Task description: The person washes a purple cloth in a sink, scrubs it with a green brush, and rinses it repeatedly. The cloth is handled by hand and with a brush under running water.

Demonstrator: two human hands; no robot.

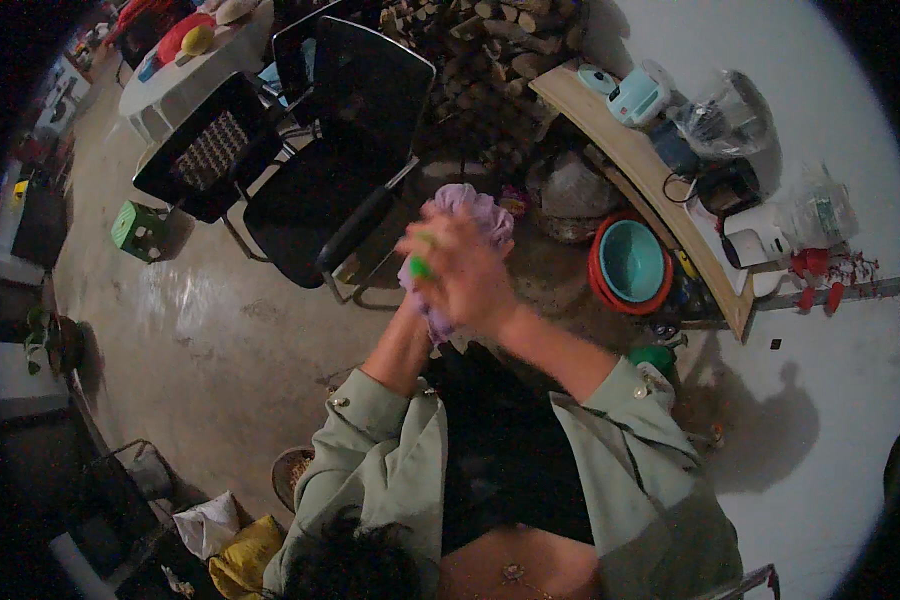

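In front of my chest, a bunched lilac cloth (482, 208) with a ruffled-looking edge is held up between my hands. My right hand (462, 275) crosses over it with bent fingers, slightly smeared by motion. A small bright green object (419, 268) shows at those fingers; its kind is too blurred to make out. Underneath, my left hand (410, 303) supports the cloth from the left, and most of its fingers are hidden by the fabric and the right hand. A tail of the cloth hangs down between my wrists.
Ahead stand black chairs (345, 150), with stacked firewood (510, 40) behind. At the right, a wooden shelf (650, 190) bears small appliances, and a teal basin (630, 260) sits in a red one. A green stool (138, 232) is on the left; sacks (245, 555) lie lower left.
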